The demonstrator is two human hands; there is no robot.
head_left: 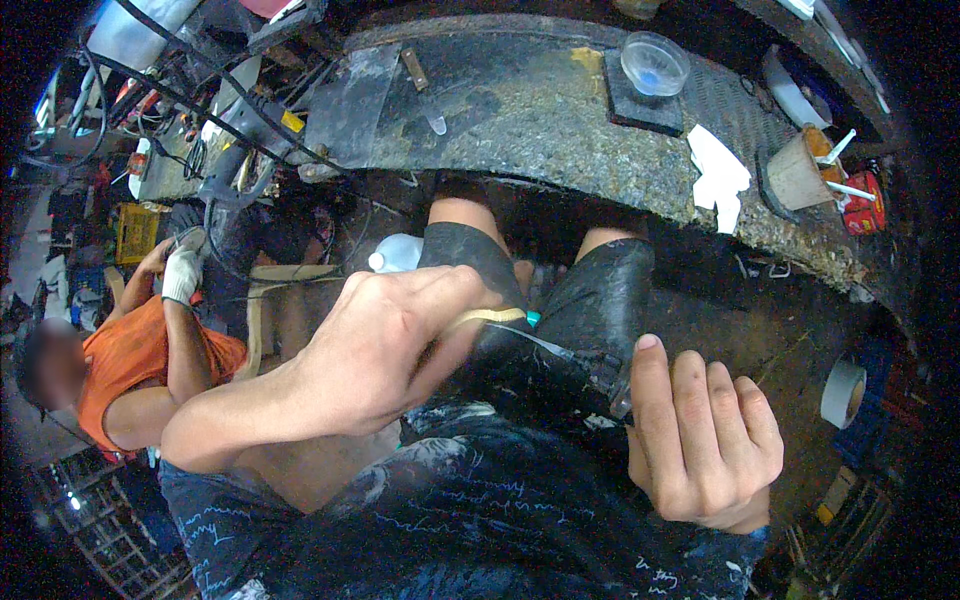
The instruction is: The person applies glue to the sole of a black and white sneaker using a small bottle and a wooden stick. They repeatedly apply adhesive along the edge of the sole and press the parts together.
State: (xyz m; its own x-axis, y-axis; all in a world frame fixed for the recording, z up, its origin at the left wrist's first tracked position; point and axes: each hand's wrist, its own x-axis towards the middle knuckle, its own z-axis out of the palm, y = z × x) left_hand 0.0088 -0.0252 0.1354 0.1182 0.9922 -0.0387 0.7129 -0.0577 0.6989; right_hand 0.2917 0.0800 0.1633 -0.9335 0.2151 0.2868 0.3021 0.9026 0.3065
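My left hand (pixel 385 340) is closed on a narrow cream strip (pixel 505 315) above my lap, fingertips partly hidden, with a small teal piece (pixel 533 319) just beyond it. My right hand (pixel 700 430) is curled around a dark tool (pixel 610 385), whose thin pale blade (pixel 550 345) points left toward the strip. My legs in dark shorts (pixel 590 300) are under both hands.
The worn bench (pixel 470 120) ahead carries a clear tub (pixel 650 70), white paper (pixel 715 180) and a stained cup (pixel 790 180). A co-worker in orange (pixel 140 370) sits left, near hanging cables (pixel 240 110). A pale roll (pixel 840 395) lies right, a white jug (pixel 398 253) beyond my left hand.
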